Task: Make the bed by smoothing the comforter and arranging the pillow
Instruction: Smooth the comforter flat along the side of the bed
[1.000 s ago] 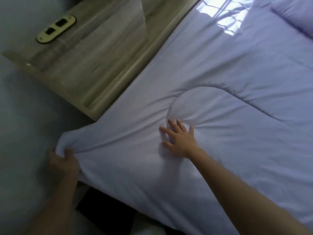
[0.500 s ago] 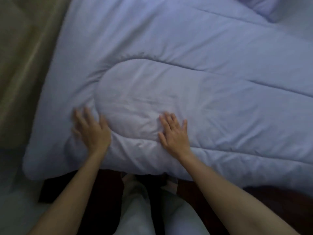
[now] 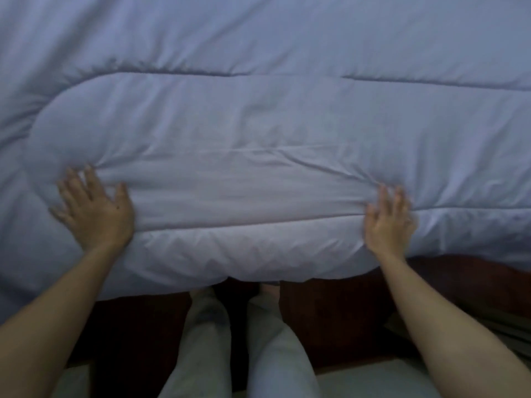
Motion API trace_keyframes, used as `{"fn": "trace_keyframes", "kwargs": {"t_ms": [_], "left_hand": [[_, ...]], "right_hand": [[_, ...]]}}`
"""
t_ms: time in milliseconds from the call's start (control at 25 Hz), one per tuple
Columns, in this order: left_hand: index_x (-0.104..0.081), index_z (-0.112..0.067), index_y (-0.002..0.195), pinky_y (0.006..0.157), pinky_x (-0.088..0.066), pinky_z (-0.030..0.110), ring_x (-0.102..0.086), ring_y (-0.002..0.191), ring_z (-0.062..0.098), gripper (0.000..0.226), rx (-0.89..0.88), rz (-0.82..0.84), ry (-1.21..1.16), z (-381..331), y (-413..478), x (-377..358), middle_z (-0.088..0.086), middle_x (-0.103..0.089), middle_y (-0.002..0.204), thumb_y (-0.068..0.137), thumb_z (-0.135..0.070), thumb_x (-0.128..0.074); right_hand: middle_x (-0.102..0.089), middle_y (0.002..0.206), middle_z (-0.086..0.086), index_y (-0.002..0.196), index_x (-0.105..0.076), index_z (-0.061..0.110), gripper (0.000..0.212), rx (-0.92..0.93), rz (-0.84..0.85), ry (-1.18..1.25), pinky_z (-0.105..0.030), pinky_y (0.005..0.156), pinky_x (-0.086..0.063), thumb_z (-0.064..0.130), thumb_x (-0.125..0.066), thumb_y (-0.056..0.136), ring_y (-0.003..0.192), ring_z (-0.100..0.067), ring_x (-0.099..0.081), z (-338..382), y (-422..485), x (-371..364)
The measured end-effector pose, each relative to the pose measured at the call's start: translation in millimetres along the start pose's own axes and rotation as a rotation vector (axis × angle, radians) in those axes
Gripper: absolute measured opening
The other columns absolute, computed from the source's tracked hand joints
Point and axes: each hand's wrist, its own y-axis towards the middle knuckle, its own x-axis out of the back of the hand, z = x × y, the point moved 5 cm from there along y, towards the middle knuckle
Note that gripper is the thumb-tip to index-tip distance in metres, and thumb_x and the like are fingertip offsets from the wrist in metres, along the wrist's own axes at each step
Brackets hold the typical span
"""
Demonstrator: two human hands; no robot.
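Observation:
A pale lavender quilted comforter fills most of the head view, its near edge hanging over the side of the bed. My left hand lies flat on it at the lower left with the fingers spread. My right hand presses flat on it at the right, fingers straight, with small wrinkles fanning out from the fingertips. A rounded stitched panel of the comforter runs between and beyond the two hands. No pillow is in view.
The dark reddish-brown bed base shows under the comforter's edge. My legs in light trousers stand close against it. A strip of pale floor lies at the bottom right.
My left hand let go of the comforter's corner and came to lie flat on top. Both hands have since slid apart, the right far to the right. The wooden nightstand and pillow left the view.

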Motion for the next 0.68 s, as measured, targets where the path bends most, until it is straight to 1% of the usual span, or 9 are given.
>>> {"fn": "trace_keyframes", "kwargs": {"t_ms": [80, 160, 200, 240, 280, 360, 480, 600, 680], "left_hand": [[-0.019, -0.008, 0.15, 0.113, -0.01, 0.066, -0.017, 0.145, 0.04, 0.068, -0.029, 0.032, 0.024, -16, 7, 3, 0.019, -0.019, 0.158, 0.093, -0.044, -0.027], [-0.023, -0.011, 0.15, 0.114, -0.009, 0.061, -0.02, 0.145, 0.037, 0.067, -0.279, 0.099, 0.073, -52, 21, 4, 0.017, -0.022, 0.157, 0.093, -0.045, -0.023], [-0.025, -0.015, 0.15, 0.115, -0.008, 0.059, -0.019, 0.146, 0.035, 0.065, -0.382, 0.137, 0.084, -67, 33, 6, 0.014, -0.022, 0.158, 0.093, -0.047, -0.023], [-0.026, -0.019, 0.15, 0.115, -0.006, 0.058, -0.017, 0.147, 0.032, 0.062, -0.435, 0.168, 0.078, -75, 48, 9, 0.011, -0.02, 0.159, 0.094, -0.048, -0.025], [-0.025, -0.023, 0.15, 0.116, -0.004, 0.057, -0.014, 0.148, 0.03, 0.06, -0.43, 0.183, 0.063, -73, 67, 12, 0.009, -0.017, 0.16, 0.096, -0.048, -0.029], [-0.024, -0.026, 0.15, 0.116, -0.004, 0.056, -0.012, 0.149, 0.027, 0.059, -0.317, 0.158, 0.057, -36, 111, 23, 0.007, -0.015, 0.161, 0.096, -0.049, -0.032], [-0.025, -0.026, 0.149, 0.114, -0.007, 0.058, -0.016, 0.147, 0.027, 0.06, -0.04, 0.083, 0.045, 81, 167, 38, 0.007, -0.019, 0.16, 0.096, -0.054, -0.028], [-0.026, -0.022, 0.149, 0.118, -0.016, 0.05, -0.026, 0.144, 0.03, 0.07, 0.343, 0.154, -0.304, 193, 173, 31, 0.008, -0.026, 0.158, 0.09, -0.06, -0.028], [-0.034, -0.014, 0.146, 0.116, -0.025, 0.042, -0.035, 0.139, 0.032, 0.074, 0.424, 0.174, -0.545, 218, 148, 20, 0.013, -0.037, 0.152, 0.089, -0.061, -0.029]], "right_hand": [[-0.018, 0.16, -0.01, 0.15, -0.026, 0.027, 0.06, -0.249, 0.032, 0.038, -0.067, 0.11, -0.017, 0.05, -0.023, 0.095, 0.146, -0.032, -0.018, -36, 11, 12], [-0.01, 0.161, -0.01, 0.151, -0.02, 0.028, 0.056, -0.577, 0.045, 0.177, -0.072, 0.109, -0.004, 0.042, -0.023, 0.097, 0.148, -0.031, -0.008, -25, 15, 25], [-0.012, 0.161, -0.011, 0.15, -0.024, 0.023, 0.057, -0.611, 0.006, 0.239, -0.072, 0.108, -0.002, 0.038, -0.025, 0.095, 0.148, -0.032, -0.008, 3, 17, 29], [-0.016, 0.159, -0.013, 0.148, -0.03, 0.016, 0.06, -0.539, -0.067, 0.286, -0.071, 0.108, -0.003, 0.035, -0.028, 0.091, 0.148, -0.032, -0.01, 42, 18, 32], [-0.021, 0.158, -0.015, 0.144, -0.035, 0.009, 0.063, -0.385, -0.128, 0.336, -0.069, 0.109, -0.006, 0.034, -0.031, 0.086, 0.147, -0.032, -0.014, 92, 20, 31], [-0.028, 0.156, -0.015, 0.142, -0.039, 0.005, 0.067, -0.034, -0.131, 0.432, -0.065, 0.11, -0.011, 0.034, -0.034, 0.081, 0.146, -0.032, -0.02, 211, 15, 24], [-0.034, 0.154, -0.013, 0.143, -0.04, 0.009, 0.072, 0.325, -0.03, 0.448, -0.059, 0.112, -0.016, 0.045, -0.026, 0.082, 0.145, -0.031, -0.025, 387, -15, 1], [-0.028, 0.157, -0.004, 0.146, -0.036, 0.023, 0.073, 0.752, 0.106, 0.231, -0.059, 0.113, -0.01, 0.053, -0.014, 0.083, 0.146, -0.026, -0.022, 538, -95, -23], [-0.019, 0.16, 0.003, 0.147, -0.03, 0.032, 0.061, 1.05, 0.222, 0.104, -0.058, 0.114, -0.003, 0.053, -0.017, 0.091, 0.148, -0.022, -0.014, 607, -151, -38]]}}
